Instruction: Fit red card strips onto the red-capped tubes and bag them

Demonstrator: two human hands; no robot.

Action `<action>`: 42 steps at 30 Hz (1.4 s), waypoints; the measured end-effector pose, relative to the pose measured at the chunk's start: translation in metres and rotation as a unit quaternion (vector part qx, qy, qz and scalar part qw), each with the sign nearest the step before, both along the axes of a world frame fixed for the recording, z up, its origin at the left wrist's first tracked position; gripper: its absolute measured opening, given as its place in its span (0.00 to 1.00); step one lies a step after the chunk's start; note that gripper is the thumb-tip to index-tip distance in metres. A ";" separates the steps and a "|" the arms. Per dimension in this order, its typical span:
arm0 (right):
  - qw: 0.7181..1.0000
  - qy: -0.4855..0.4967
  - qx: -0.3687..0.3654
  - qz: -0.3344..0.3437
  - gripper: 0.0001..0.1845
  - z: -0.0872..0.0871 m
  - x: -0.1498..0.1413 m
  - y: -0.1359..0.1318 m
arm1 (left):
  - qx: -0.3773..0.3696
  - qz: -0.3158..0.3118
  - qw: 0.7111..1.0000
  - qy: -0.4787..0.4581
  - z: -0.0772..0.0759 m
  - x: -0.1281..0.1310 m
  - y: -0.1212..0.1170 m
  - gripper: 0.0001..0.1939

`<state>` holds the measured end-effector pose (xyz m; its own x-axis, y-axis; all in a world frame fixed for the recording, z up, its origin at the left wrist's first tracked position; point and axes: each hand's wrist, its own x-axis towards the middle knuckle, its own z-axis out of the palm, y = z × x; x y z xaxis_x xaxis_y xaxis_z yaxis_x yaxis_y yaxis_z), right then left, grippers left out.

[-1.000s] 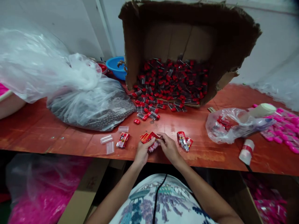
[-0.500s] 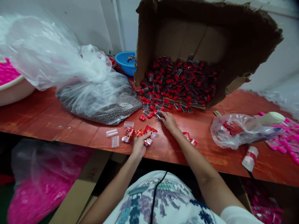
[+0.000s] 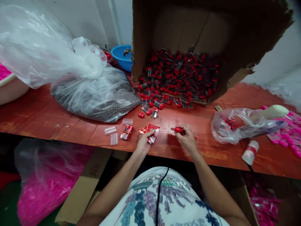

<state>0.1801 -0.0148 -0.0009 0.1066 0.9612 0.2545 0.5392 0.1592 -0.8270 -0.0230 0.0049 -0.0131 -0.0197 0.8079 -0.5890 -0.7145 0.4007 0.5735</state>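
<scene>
Patterned shirt (image 3: 162, 201): nearest the camera, with a black cord down its front.
Pink bag (image 3: 44, 188): below the table, to the left, beside a cardboard flap (image 3: 86, 179).
Left hand (image 3: 144, 142): gripping a small fan of red printed packets (image 3: 153, 130), thumb on top, just above the table (image 3: 80, 133).
Right hand (image 3: 187, 138): closed around a red-capped container (image 3: 178, 129), fingertips pinching it near the cap; a bit of red shows behind the hand.
Packet stack (image 3: 127, 132): on the table, left of the left hand.
Clear sleeves (image 3: 114, 138): three, lying just beside the packet stack.
White roll (image 3: 250, 152): near the table's front edge, right side, with a red band.
Clear plastic bag (image 3: 225, 128): behind the white roll, with red pieces inside.
Loose containers (image 3: 158, 104): red-capped, spilling from the box toward the hands.
Large tied bag (image 3: 101, 100): left of the spill, full of small dark grey beads.
Cardboard box (image 3: 181, 28): behind the spill, on its side, mouth facing the person.
Blue basin (image 3: 123, 58): at the back, left of the box.
</scene>
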 end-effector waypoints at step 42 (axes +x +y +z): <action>0.929 0.325 -0.134 0.116 0.16 0.004 -0.027 -0.036 | 0.162 -0.125 0.970 0.135 0.033 0.029 -0.019 0.13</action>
<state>0.1532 -0.0511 0.0033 -0.0644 0.9970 -0.0434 -0.1102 -0.0504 -0.9926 0.0058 -0.0141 0.0196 0.0820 0.9490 -0.3045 -0.4254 0.3096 0.8504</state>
